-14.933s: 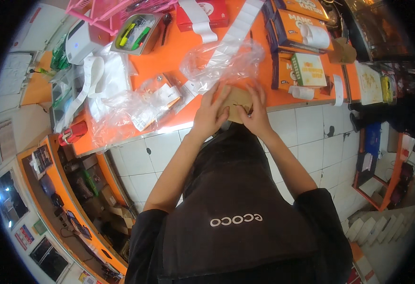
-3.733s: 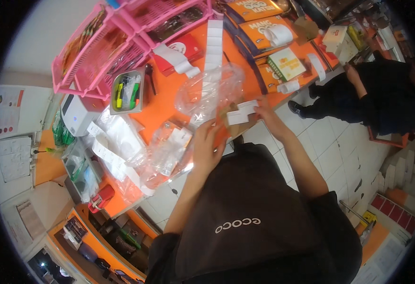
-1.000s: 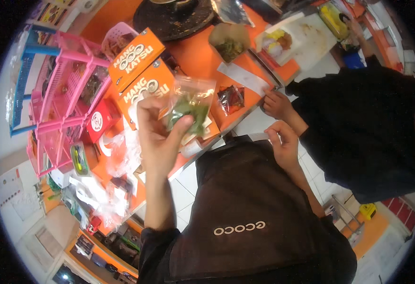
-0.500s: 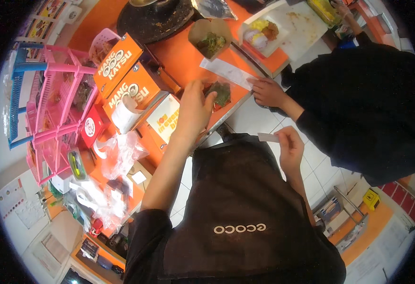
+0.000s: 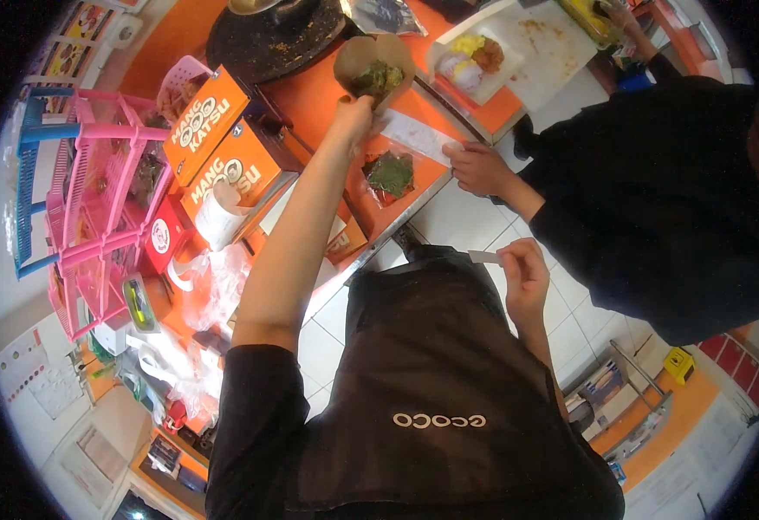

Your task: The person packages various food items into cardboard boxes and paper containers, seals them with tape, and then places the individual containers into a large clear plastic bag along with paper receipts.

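My left hand (image 5: 355, 117) reaches far across the orange counter. Its fingers are closed at the near edge of a brown paper food box (image 5: 397, 56) with green leafy food inside. Between thumb and fingers, my right hand (image 5: 527, 276) pinches a small white paper slip (image 5: 485, 257) in front of the dark apron. Nearer than the box lies a clear plastic packet (image 5: 390, 175) with something green and red in it. A long white paper strip (image 5: 414, 134) stretches beside the box, its right end held by a co-worker's hand (image 5: 479, 169).
Orange printed boxes (image 5: 232, 160) are stacked left of my arm, by a white paper roll (image 5: 222, 215). Pink basket racks (image 5: 102, 199) stand farther left. A black round pan (image 5: 271, 39) sits at the back. Right of the counter stands the co-worker in black (image 5: 657, 199), near a tray of food (image 5: 470, 65).
My left hand has moved away from the plastic packet, up to the paper food box. The packet now shows fully. My right hand still holds the slip.
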### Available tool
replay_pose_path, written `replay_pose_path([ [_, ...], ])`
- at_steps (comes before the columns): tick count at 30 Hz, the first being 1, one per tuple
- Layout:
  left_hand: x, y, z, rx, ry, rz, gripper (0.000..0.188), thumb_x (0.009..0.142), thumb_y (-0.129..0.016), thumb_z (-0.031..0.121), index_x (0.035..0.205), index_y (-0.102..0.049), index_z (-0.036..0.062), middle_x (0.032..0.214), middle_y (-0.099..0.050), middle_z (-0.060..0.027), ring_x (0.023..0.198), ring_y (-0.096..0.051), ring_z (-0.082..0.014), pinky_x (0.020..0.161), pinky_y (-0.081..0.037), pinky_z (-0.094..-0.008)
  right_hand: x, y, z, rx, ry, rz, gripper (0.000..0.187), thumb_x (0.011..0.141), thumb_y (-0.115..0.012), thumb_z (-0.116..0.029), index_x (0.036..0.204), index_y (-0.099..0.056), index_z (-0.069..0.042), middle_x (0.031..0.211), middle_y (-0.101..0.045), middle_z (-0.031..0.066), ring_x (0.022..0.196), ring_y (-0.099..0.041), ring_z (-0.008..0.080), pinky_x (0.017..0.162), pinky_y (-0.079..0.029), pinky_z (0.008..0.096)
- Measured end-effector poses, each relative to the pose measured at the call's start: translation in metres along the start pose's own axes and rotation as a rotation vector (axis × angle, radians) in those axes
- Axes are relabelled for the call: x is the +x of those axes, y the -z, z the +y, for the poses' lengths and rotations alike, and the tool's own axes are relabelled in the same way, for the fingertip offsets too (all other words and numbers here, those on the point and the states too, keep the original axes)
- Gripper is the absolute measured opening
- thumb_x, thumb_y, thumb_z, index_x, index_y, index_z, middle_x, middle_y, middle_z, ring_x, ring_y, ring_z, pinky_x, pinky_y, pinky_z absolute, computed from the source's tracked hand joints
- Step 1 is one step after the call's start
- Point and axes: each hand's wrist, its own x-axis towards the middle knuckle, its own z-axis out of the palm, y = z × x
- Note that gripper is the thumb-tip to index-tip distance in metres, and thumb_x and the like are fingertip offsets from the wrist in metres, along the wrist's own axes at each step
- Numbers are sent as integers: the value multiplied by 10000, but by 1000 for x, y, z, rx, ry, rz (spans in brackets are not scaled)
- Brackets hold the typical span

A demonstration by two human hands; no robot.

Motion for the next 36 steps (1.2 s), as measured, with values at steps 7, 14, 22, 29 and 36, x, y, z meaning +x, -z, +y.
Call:
replay_pose_path([
  [7, -47, -1, 17, -17, -81, 39, 407, 976, -308, 32, 1315, -476, -118, 1262, -588, -240, 1047, -670, -299, 956, -585, -371, 4, 0, 8, 8, -40, -13, 70, 969, -588, -17, 959, -641, 28, 947, -597, 90, 849, -598, 153, 777, -491, 269],
  [14, -198, 11, 52, -71, -247, 88, 430, 1007, -423, 148, 1339, -504, -114, 1278, -627, -234, 1109, -662, -277, 999, -539, -359, 21, -16, -2, -2, 7, -90, 64, 967, -592, -19, 959, -641, 21, 935, -594, 89, 851, -599, 152, 776, -497, 268],
  [22, -405, 128, 56, 198, -13, 425, 411, 987, -593, 199, 1358, -568, 25, 1201, -629, -42, 1003, -573, -138, 840, -448, -283, 44, -43, -18, -5, 89, -211, 49, 946, -605, -13, 938, -641, 19, 921, -601, 96, 833, -599, 169, 766, -495, 282],
  [29, -488, 237, -57, 664, 290, 358, 414, 1010, -522, 208, 1382, -540, 28, 1126, -644, -62, 1060, -579, -171, 881, -476, -330, 53, -71, -20, 78, 73, -280, 49, 929, -619, -14, 942, -652, 20, 909, -602, 107, 822, -597, 186, 752, -483, 290],
  [36, -446, 209, -175, 313, 178, 571, 380, 910, -556, 51, 1277, -600, -40, 1377, -546, -193, 1224, -548, -303, 1025, -464, -393, 57, -86, -25, 78, 98, -329, 70, 949, -593, -20, 925, -643, 24, 903, -602, 104, 828, -596, 184, 761, -478, 288],
])
